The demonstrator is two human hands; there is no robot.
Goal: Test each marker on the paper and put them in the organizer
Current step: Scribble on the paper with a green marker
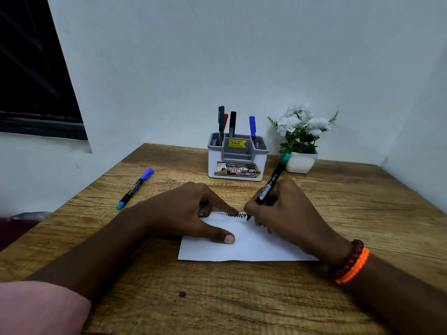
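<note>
The marker (270, 182) I'm testing sits in my right hand (287, 213), fingers pinched round its barrel, tip on the paper (249, 247) at the end of a dark squiggle. My left hand (193, 213) pins the sheet with forefinger and thumb spread, something green tucked under its curled fingers, likely the cap. If that hold slackens, I reckon the paper skids and the line smears. The organizer (238, 158) stands behind on the surface (217, 298), another marker (135, 188) lying apart at left.

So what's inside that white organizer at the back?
Four capped markers stand upright in the organizer: green and red at the left, black in the middle, blue at the right. Their lower ends are hidden by its walls.
</note>
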